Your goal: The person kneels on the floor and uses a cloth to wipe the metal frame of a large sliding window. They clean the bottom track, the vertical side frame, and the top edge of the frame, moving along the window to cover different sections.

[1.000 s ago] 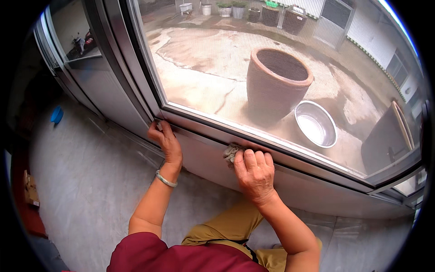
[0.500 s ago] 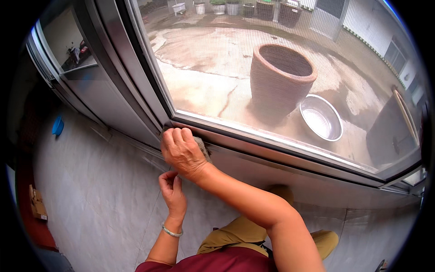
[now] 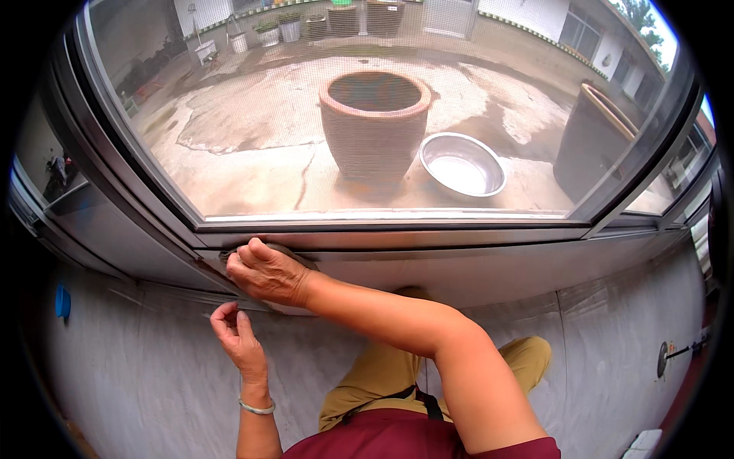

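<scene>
No lettering, number or sign can be read. Far beyond the right hand (image 3: 267, 274) and off to its right, behind the window mesh (image 3: 252, 172), a dark container (image 3: 384, 23) bears a small pale patch (image 3: 392, 9), too small and blurred to make out.

Bright daylight comes from the yard (image 3: 252, 172), whose pale concrete is close to washing out, while the grey floor (image 3: 474, 348) indoors lies in dimmer, cooler light and the far left sinks into shadow. The silver basin (image 3: 462, 167) carries a white glare; the metal frame (image 3: 428, 239) shows a soft sheen. The mesh (image 3: 252, 92) veils the view outside (fine stripes ripple over the clay pot (image 3: 375, 145)). Fisheye distortion bows the straight edges, and black fills the corners.
</scene>
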Tool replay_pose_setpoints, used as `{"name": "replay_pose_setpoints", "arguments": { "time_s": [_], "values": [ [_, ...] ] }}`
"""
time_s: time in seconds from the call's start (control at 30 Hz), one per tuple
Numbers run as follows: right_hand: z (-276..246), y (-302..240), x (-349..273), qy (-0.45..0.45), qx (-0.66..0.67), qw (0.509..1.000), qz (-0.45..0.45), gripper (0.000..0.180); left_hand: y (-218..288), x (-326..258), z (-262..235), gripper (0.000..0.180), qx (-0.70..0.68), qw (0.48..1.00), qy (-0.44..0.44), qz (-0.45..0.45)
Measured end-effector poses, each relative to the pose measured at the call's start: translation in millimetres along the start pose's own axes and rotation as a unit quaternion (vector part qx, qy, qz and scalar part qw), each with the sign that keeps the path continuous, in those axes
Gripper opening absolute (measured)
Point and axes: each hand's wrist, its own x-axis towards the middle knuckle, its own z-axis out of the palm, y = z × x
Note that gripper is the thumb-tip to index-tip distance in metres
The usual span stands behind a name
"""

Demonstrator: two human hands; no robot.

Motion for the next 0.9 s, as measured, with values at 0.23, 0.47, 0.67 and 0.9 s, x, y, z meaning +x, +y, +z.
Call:
{"name": "replay_pose_setpoints", "arguments": {
  "time_s": [0.23, 0.47, 0.67, 0.9],
  "values": [
    [-59, 46, -61, 0.003, -0.031, 0.999, 0.01, 0.019, 18, 40, 19, 0.024, 0.118, 0.979, 0.022, 0.166],
    [-137, 90, -145, -0.002, -0.109, 0.988, 0.112, 0.039, 42, 89, 58, 0.03, 0.191, 0.892, 0.09, 0.399],
    [-191, 111, -218, 0.03, -0.196, 0.941, 0.274, 0.036, 25, 115, 95, 0.034, 0.248, 0.827, 0.128, 0.489],
    [-242, 146, -278, 0.088, -0.292, 0.824, 0.478, 0.035, -5, 124, 106, 0.028, 0.291, 0.787, 0.193, 0.509]
  ]
}}
